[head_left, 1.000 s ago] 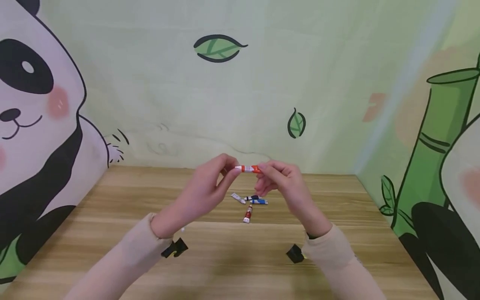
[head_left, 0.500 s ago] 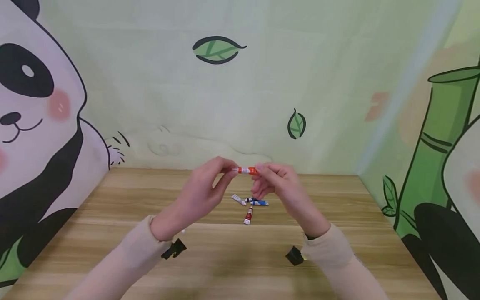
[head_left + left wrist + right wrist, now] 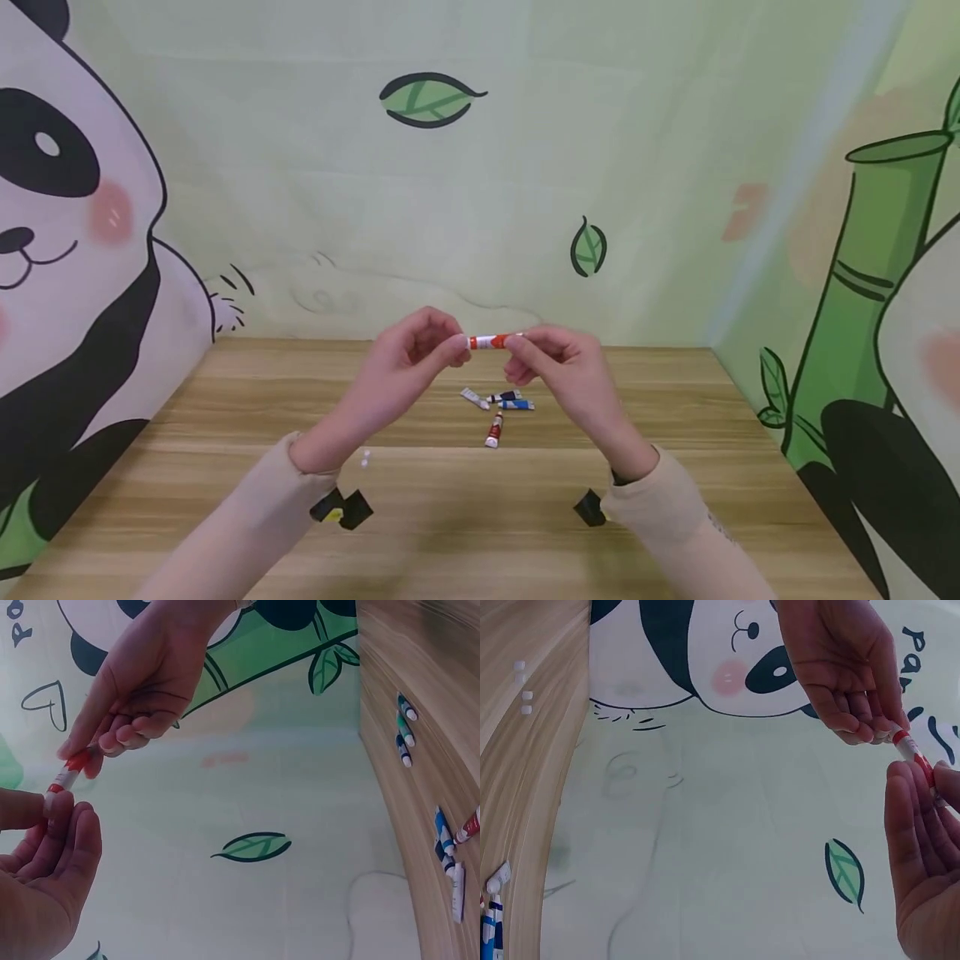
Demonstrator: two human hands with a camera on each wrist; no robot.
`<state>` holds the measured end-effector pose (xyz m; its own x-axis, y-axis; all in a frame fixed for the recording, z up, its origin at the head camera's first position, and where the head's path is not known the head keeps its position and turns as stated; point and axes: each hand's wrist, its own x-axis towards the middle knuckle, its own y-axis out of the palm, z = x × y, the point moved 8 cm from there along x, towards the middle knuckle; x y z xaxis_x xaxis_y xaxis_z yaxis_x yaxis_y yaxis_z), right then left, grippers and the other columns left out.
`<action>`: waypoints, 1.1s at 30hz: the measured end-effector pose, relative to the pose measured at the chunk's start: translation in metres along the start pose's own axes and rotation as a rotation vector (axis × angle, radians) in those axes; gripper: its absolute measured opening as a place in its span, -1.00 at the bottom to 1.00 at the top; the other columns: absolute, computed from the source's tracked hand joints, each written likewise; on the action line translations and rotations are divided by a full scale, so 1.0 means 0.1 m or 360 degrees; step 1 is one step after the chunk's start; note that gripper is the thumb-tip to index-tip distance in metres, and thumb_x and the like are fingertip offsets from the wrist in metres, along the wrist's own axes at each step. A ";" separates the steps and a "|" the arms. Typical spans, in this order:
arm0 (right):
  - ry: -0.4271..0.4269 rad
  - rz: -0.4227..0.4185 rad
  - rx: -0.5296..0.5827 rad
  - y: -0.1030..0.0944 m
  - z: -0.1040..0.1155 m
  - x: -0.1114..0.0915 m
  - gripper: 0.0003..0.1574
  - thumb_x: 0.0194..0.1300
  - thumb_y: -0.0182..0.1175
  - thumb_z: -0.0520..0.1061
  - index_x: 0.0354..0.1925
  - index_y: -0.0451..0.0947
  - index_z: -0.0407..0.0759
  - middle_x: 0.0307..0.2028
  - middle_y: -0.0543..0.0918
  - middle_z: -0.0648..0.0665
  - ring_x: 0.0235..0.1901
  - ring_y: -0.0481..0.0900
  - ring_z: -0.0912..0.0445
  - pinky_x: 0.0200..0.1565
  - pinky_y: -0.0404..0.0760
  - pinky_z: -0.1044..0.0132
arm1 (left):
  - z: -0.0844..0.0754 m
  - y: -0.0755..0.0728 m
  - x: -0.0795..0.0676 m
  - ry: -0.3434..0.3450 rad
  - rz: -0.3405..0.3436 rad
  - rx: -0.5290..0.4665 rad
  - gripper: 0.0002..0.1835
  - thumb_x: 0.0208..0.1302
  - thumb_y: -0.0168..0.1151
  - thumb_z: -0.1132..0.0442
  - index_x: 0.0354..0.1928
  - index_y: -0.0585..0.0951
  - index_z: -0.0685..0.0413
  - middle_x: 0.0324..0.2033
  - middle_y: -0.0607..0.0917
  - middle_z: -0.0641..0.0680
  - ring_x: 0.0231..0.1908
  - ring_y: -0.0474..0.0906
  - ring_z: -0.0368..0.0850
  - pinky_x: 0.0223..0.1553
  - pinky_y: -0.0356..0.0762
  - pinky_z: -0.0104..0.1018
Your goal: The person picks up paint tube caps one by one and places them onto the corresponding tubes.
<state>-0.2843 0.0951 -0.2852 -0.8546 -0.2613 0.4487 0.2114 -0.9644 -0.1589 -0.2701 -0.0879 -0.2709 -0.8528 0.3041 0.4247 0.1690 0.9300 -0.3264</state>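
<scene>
Both hands hold up a small orange-red and white paint tube (image 3: pixel 489 342), level above the far part of the table. My left hand (image 3: pixel 408 358) pinches its white cap end between thumb and fingers. The other end is pinched by my right hand (image 3: pixel 566 367), which covers part of it. In the left wrist view the paint tube (image 3: pixel 66 776) slants between the two hands. Below on the table lie a white tube (image 3: pixel 475 398), a dark blue tube (image 3: pixel 504 397), a blue tube (image 3: pixel 516 405) and a red tube (image 3: pixel 493 430).
Small white caps (image 3: pixel 365 458) lie on the wooden table (image 3: pixel 465 533) near the left sleeve. More tubes, including a green one (image 3: pixel 406 730), show in the left wrist view. Black pieces (image 3: pixel 590 507) sit beside the sleeves. A printed panda backdrop (image 3: pixel 300 167) stands behind the table.
My left fingers have shifted and curled differently at the cap end, with the left wrist turning slightly. My right hand keeps its pinch. The tubes on the table lie as before.
</scene>
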 end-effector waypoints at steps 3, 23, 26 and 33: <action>0.0042 -0.0049 -0.0046 -0.04 -0.02 -0.01 -0.78 0.36 0.34 -0.15 -0.21 0.71 -0.34 -0.45 0.72 -0.19 -0.45 0.70 -0.01 -0.26 0.72 0.16 | 0.03 0.00 -0.01 -0.0034 -0.0008 0.0021 -0.83 0.45 0.25 0.19 -0.07 0.58 0.13 -0.24 0.74 0.06 -0.23 0.67 -0.03 -0.27 0.61 -0.30; 0.0232 0.0038 -0.0134 -0.41 -0.33 -0.04 -0.65 0.45 0.24 -0.09 -0.10 0.65 -0.41 -0.32 0.76 -0.20 -0.32 0.76 0.03 -0.18 0.72 0.16 | 0.38 0.33 0.19 -0.0167 0.0090 -0.0077 -0.80 0.44 0.25 0.15 -0.06 0.62 0.12 -0.17 0.75 0.05 -0.15 0.66 -0.02 -0.03 0.61 -0.11; 0.0258 0.0024 -0.0169 -0.52 -0.37 -0.02 -0.64 0.45 0.25 -0.07 -0.10 0.64 -0.41 -0.35 0.75 -0.18 -0.35 0.75 0.05 -0.20 0.72 0.17 | 0.44 0.41 0.24 -0.0182 0.0105 -0.0086 -0.77 0.41 0.29 0.10 -0.06 0.62 0.09 -0.17 0.75 0.03 -0.15 0.67 -0.03 -0.03 0.61 -0.11; 0.0348 -0.0002 -0.0279 -0.81 -0.53 -0.09 -0.61 0.47 0.22 -0.02 -0.09 0.61 -0.37 -0.35 0.73 -0.18 -0.35 0.74 0.05 -0.22 0.72 0.19 | 0.56 0.73 0.41 -0.0183 0.0189 -0.0151 -0.74 0.42 0.28 0.08 -0.03 0.63 0.09 -0.13 0.75 0.07 -0.12 0.67 -0.05 -0.03 0.63 -0.17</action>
<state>-0.3185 0.1775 -0.3233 -0.9410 -0.2267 0.2513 0.1413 -0.9379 -0.3168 -0.3205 -0.0186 -0.3244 -0.8740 0.3923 0.2868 0.3130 0.9059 -0.2853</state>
